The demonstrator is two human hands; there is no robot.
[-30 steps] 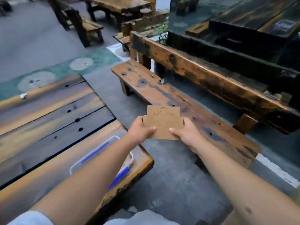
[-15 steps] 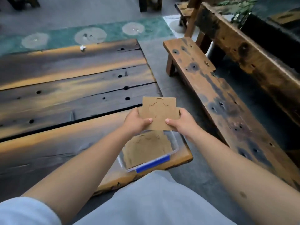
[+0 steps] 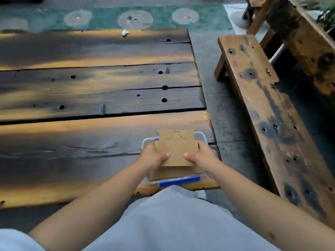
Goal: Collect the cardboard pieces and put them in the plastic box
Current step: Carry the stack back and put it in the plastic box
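Observation:
A flat brown cardboard piece (image 3: 176,147) with cut outlines is held level over the clear plastic box (image 3: 203,135). My left hand (image 3: 153,157) grips its left edge and my right hand (image 3: 203,156) grips its right edge, thumbs on top. The box has a blue clip (image 3: 179,182) on its near side and sits at the near right corner of the wooden table (image 3: 90,133). Another cardboard piece (image 3: 177,172) lies inside the box, under the held one.
A long wooden bench (image 3: 268,113) runs along the right, with a concrete floor strip between it and the table. A small white scrap (image 3: 125,32) lies at the table's far edge. My grey-clad lap (image 3: 163,220) is right below the box.
Both hands carried the cardboard piece from above the bench leftward and down until it is over the box. The view turned toward the table.

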